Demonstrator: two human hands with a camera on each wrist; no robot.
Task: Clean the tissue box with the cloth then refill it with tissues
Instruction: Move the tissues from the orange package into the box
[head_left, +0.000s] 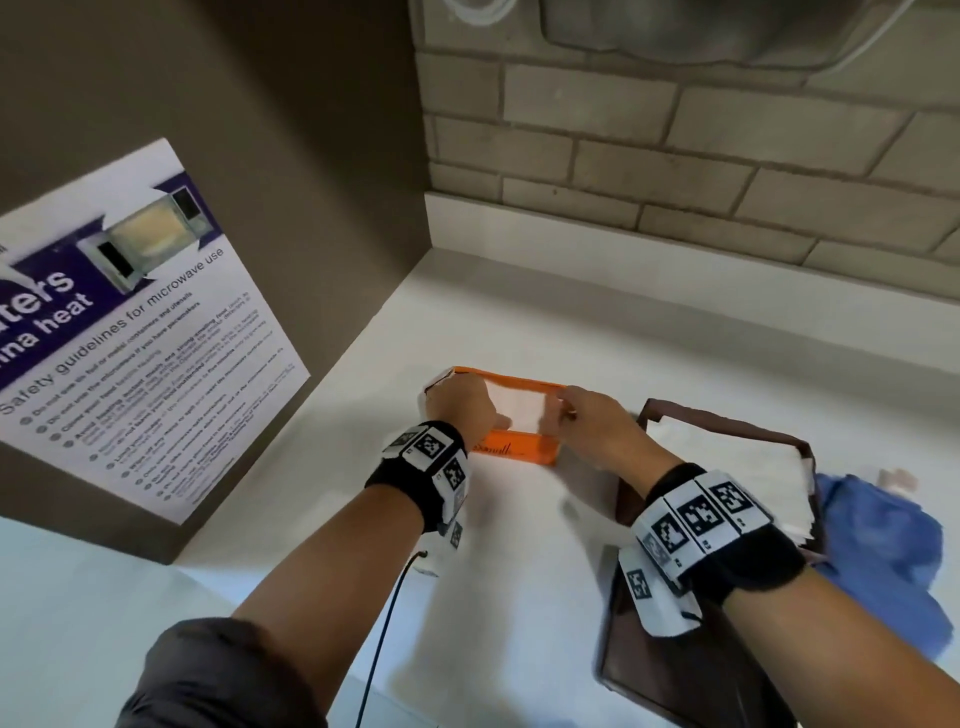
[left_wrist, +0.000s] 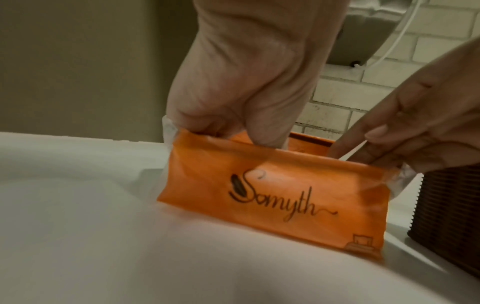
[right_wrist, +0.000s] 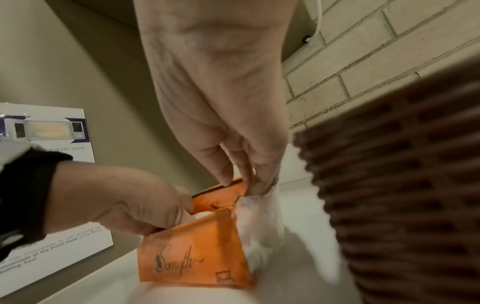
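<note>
mostly hidden tissues (head_left: 517, 410), both hands (head_left: 462, 410) covering pack (left_wrist: 272, 197)

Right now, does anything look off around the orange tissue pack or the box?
Nothing is spilled or damaged. The orange tissue pack stands on the counter, pulled wide open by the left hand and right hand. The blue cloth lies crumpled beside the brown tissue box.
</note>
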